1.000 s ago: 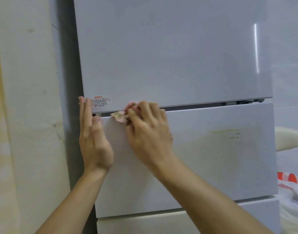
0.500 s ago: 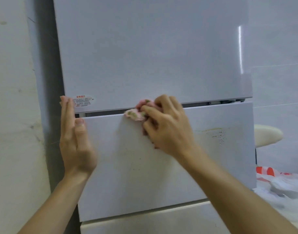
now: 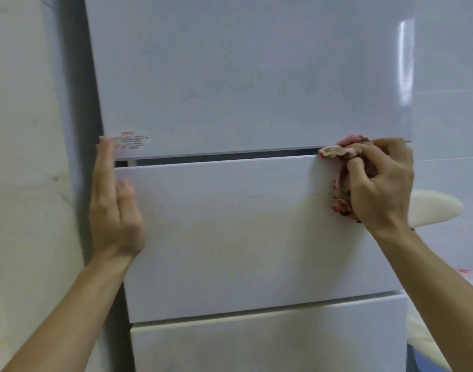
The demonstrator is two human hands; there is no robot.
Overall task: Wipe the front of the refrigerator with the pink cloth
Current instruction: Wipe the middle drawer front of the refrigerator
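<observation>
right hand (image 3: 381,183) has the pink cloth (image 3: 337,151) all bunched up, fingers (image 3: 361,165) curled tight round it. it's pressed on the top right corner of the middle drawer front (image 3: 243,237) of the refrigerator (image 3: 230,108), right at the seam (image 3: 216,156) under the upper door (image 3: 257,63). a bit of cloth pokes out left along that top edge and the rest hangs down under my palm.

left hand (image 3: 114,210) is just bracing: flat, fingers straight and together up the left edge by the little red sticker (image 3: 132,142), thumb resting on the drawer front. holding nothing.

progress wise i'd say i'm somewhere in the middle, no more. the cloth is sitting at the right end of that top edge, so the strip is probably about covered. the face of the middle drawer isn't done though, i can see fine dark specks and a faint yellowish haze across its centre. the bottom drawer (image 3: 257,345) has a few spots too and looks untouched. the upper door is glossy and looks clean, but honestly can't tell if that's been wiped or was just never dirty.
</observation>
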